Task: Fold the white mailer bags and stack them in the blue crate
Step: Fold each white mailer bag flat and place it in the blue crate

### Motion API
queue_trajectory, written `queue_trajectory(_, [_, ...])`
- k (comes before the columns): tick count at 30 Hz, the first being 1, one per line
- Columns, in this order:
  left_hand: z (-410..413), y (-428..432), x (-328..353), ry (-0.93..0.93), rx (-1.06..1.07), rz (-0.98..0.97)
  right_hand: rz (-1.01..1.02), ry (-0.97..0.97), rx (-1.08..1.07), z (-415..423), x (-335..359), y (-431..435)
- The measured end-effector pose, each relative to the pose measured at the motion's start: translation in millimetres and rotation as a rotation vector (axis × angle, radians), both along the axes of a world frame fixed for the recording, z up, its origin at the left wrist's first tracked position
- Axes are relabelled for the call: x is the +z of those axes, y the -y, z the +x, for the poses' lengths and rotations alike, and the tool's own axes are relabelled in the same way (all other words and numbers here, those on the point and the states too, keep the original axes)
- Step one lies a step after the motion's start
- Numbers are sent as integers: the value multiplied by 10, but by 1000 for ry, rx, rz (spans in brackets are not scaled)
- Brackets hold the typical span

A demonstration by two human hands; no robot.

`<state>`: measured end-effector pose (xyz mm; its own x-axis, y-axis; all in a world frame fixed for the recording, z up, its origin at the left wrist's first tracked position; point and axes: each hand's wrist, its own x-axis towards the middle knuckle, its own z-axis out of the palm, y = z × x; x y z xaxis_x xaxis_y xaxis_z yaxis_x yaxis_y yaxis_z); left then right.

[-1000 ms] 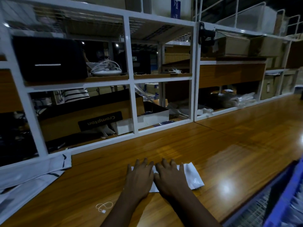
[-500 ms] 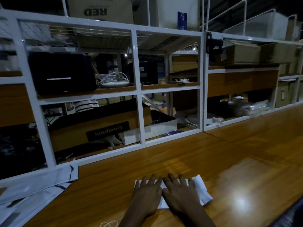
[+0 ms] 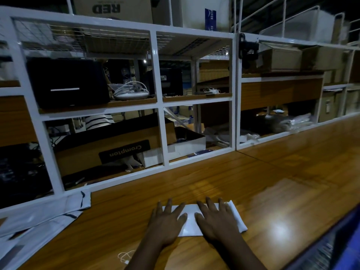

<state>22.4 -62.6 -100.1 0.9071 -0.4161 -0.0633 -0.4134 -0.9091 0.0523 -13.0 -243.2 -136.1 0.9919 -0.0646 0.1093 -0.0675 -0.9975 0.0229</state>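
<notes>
Both hands, left hand (image 3: 165, 223) and right hand (image 3: 218, 221), press flat, fingers spread, on folded white mailer bag (image 3: 190, 221).

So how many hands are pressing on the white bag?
2. The left hand lies flat on the left of the folded white mailer bag, the right hand on its right.

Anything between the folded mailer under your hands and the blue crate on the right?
Nothing visible. The left hand and right hand lie flat on the folded mailer; only bare table lies between it and the blue crate at lower right.
</notes>
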Motion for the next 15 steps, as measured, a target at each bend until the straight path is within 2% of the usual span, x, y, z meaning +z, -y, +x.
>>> queue_trajectory(6, [-83,-21,21,-1,5,-82,59,22,-18,-69,19,-17])
queue_trajectory(11, [-230,97,158,307,4,-120,122,62,-116,-265,199,-103])
queue_trajectory(15, [-314,442,183,381,-146,-118,135,92,-190,-299,306,-10])
